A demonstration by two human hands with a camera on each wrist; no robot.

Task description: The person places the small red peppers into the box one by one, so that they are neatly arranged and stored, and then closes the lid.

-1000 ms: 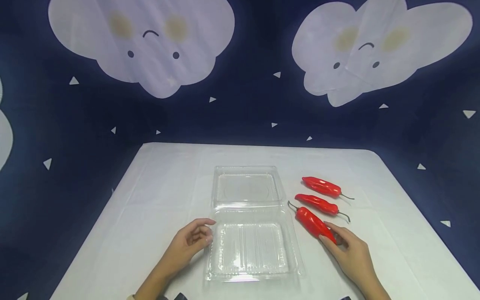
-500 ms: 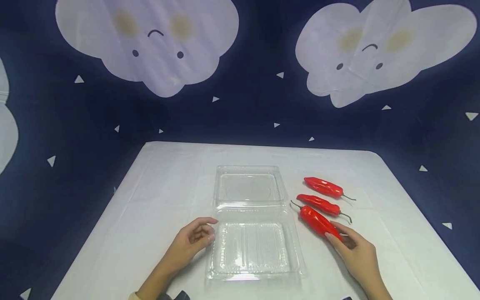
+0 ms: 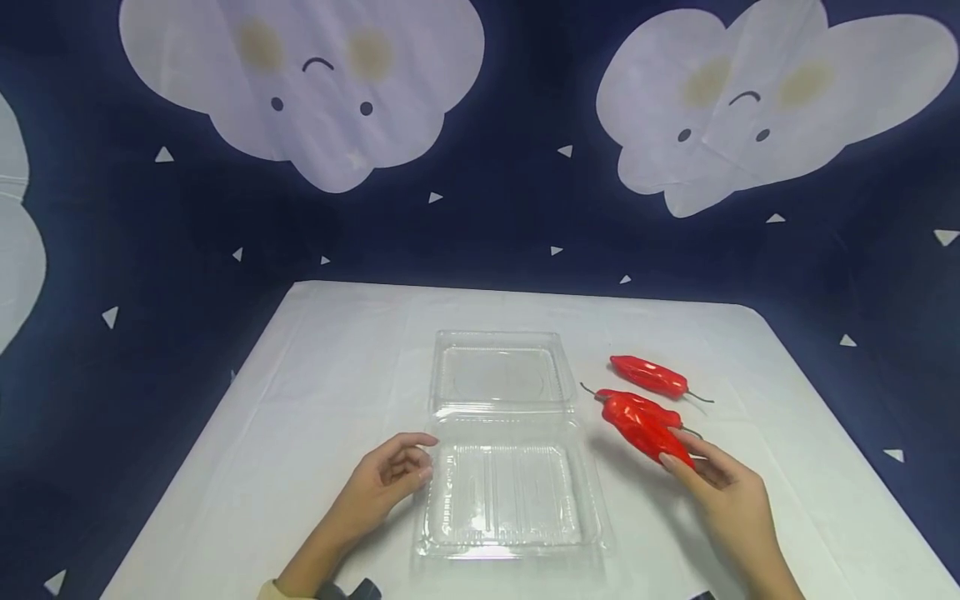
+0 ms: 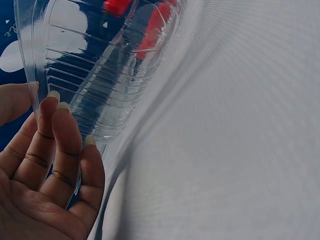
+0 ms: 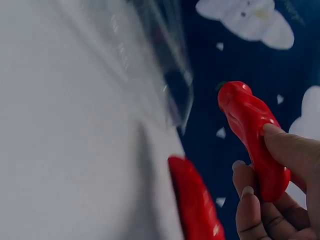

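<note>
My right hand [image 3: 731, 500] pinches a red pepper [image 3: 645, 429] by its pointed end, above the table, with its stem pointing left. Behind it a second red pepper [image 3: 663, 412] is partly covered. In the right wrist view, the thumb and fingers of the right hand [image 5: 285, 185] are round the held pepper [image 5: 247, 117]. My left hand [image 3: 372, 492] is at the left edge of a clear plastic container [image 3: 510, 554], whose lid [image 3: 495, 337] lies open behind. The left wrist view shows the left hand [image 4: 52, 165] pinching the container's rim [image 4: 30, 70] between thumb and fingers.
A third red pepper [image 3: 648, 375] lies farther back on the white table [image 3: 330, 358]. Behind the table hangs a dark blue cloth [image 3: 517, 208] with clouds and small triangles.
The right hand has lifted its pepper off the table and moved it slightly right and back, over the middle pepper. The left hand keeps its place at the container. The head view has shifted slightly.
</note>
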